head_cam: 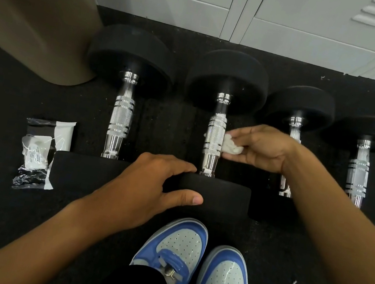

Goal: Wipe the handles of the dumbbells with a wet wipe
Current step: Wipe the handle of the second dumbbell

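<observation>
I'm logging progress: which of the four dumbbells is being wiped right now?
The second dumbbell from the left: the right hand presses the wet wipe against its handle, and the left hand rests on its near head.

four dumbbells (pixel 215 134) side by side, wipe packet (pixel 40 154) left
</observation>
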A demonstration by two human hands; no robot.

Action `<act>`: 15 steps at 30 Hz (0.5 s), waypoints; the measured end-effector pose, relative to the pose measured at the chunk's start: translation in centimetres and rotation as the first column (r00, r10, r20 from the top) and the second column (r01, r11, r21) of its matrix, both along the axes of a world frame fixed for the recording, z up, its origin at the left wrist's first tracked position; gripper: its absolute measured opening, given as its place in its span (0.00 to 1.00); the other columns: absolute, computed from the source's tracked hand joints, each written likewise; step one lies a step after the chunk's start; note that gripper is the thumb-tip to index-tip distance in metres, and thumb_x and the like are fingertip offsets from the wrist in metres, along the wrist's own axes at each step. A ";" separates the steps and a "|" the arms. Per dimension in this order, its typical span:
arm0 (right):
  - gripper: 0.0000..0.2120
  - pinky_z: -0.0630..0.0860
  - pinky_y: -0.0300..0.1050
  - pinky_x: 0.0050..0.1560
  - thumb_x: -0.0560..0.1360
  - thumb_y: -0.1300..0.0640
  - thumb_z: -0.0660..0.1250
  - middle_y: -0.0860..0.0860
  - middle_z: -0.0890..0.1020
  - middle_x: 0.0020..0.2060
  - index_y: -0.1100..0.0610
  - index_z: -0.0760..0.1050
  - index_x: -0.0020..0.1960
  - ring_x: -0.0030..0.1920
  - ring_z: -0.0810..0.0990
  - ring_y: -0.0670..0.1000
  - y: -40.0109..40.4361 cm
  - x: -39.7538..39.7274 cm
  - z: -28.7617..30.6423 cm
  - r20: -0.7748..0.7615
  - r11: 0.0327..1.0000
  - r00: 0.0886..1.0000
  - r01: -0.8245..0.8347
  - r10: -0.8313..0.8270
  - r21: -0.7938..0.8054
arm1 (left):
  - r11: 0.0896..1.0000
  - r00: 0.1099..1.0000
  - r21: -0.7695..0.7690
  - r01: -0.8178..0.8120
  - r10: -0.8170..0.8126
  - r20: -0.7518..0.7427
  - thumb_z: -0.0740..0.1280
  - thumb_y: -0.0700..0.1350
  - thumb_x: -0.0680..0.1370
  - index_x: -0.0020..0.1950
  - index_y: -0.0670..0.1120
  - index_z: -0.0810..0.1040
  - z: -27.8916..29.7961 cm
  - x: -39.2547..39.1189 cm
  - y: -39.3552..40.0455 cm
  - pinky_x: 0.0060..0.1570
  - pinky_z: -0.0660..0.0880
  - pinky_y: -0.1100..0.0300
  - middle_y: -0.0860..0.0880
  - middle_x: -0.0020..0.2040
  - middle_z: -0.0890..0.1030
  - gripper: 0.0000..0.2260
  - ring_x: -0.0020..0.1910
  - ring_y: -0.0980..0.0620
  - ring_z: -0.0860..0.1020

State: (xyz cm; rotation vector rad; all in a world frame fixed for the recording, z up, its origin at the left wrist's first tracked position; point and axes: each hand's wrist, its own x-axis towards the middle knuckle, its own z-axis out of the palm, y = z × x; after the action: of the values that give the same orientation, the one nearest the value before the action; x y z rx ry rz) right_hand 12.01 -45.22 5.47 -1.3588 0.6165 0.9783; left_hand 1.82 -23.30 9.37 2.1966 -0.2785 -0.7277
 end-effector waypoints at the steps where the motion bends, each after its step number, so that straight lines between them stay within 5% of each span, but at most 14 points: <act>1: 0.09 0.80 0.46 0.45 0.76 0.73 0.58 0.60 0.80 0.44 0.66 0.76 0.47 0.45 0.81 0.55 -0.3 0.5 0.2 0.026 0.999 0.999 0.041 -0.041 -0.006 | 1.000 1.000 -0.001 0.000 0.000 0.000 0.62 0.68 0.67 0.66 0.55 0.74 0.0 0.0 0.0 0.57 0.69 0.70 0.61 0.57 0.77 0.31 0.59 0.63 0.72; 5: 0.10 0.80 0.47 0.46 0.75 0.75 0.57 0.61 0.81 0.47 0.68 0.76 0.48 0.47 0.81 0.56 1.2 1.2 -0.2 0.142 0.982 0.975 0.181 -0.172 -0.049 | 1.000 1.000 0.003 -0.002 0.002 -0.008 0.61 0.69 0.67 0.66 0.57 0.74 -0.2 0.0 0.1 0.60 0.72 0.60 0.62 0.57 0.76 0.31 0.60 0.59 0.72; 8: 0.14 0.81 0.47 0.49 0.74 0.76 0.55 0.63 0.81 0.54 0.73 0.73 0.57 0.54 0.81 0.59 1.7 0.1 -0.9 0.062 0.992 0.991 0.117 -0.120 0.043 | 1.000 1.000 0.000 -0.003 0.003 -0.004 0.61 0.69 0.67 0.66 0.56 0.74 -0.2 -0.1 0.1 0.60 0.72 0.60 0.62 0.57 0.77 0.31 0.60 0.60 0.72; 15: 0.13 0.80 0.41 0.43 0.74 0.77 0.55 0.56 0.80 0.36 0.65 0.75 0.40 0.41 0.79 0.51 1.5 1.6 -0.3 0.183 0.970 0.952 0.244 -0.243 0.019 | 1.000 1.000 0.002 -0.001 0.001 0.001 0.61 0.70 0.67 0.66 0.57 0.74 -0.4 -0.1 0.1 0.60 0.72 0.59 0.62 0.56 0.77 0.31 0.60 0.59 0.73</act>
State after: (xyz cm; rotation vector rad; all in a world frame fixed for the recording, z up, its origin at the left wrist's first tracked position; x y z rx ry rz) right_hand 13.62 -43.75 5.19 -1.3232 0.6281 0.6445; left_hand 1.73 -23.20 9.01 2.1993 -0.2771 -0.7272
